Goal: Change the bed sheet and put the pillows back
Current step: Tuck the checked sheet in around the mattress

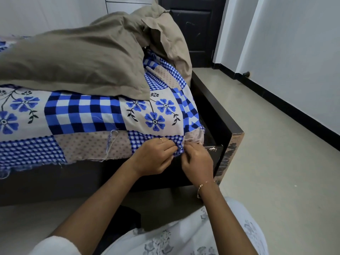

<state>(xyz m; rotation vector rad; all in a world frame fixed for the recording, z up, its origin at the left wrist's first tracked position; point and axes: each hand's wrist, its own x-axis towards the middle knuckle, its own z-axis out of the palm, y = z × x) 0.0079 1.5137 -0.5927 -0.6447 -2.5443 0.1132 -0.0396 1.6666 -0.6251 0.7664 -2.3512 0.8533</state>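
Along the bed's near edge, from the left end, the patchwork bed sheet (84,115) in blue checks and flowers lies spread over the mattress, its frayed hem hanging just over the dark bed frame (220,115). It looks thin, light and limp, a cloth that folds wherever it is pulled and would slide easily, so it is best taken at the hem or a corner, with some care for the loose threads. On top of it, toward the far side, rests a soft khaki pillow (73,59), with more khaki cloth (165,34) bunched at the bed's far right corner. At the near right corner, the left hand (152,155) has its fingers (170,147) curled, pinching a fold of the checked hem. Just beside it, the right hand (197,162) also pinches the same bunched corner with bent fingers (187,147), the two hands almost touching, apparently gathering the corner.
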